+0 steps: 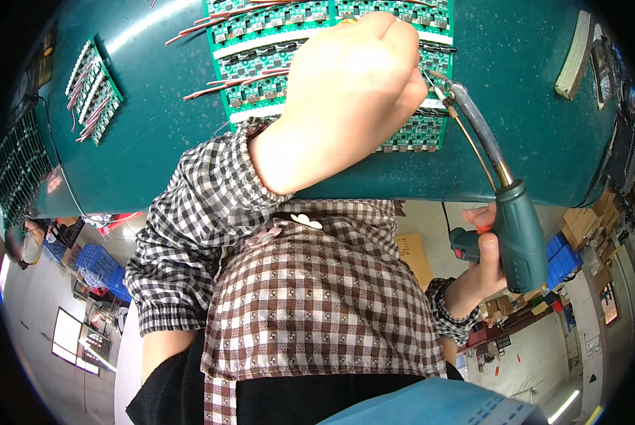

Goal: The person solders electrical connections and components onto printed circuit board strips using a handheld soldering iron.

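My right hand [482,262] grips the handle of a dark green soldering gun [519,237], a finger at its orange-red trigger. The gun's metal barrel [479,127] and a thin brass-coloured feed tube [473,134] beside it reach up to the right edge of a green circuit board panel [409,134]. Over that panel, my left hand [356,92] is closed with its back turned up. Its fingertips are hidden, so what they pinch cannot be made out. Red, white and black wires [243,80] lie in rows across the panel and stick out past its left edge.
A smaller wired board panel [94,92] lies at the left of the green tabletop [162,92]. Dark green panels [21,166] stand at the far left edge. A pale bar [574,57] rests at the right. Blue crates [98,265] and cardboard boxes [586,223] are beyond the table.
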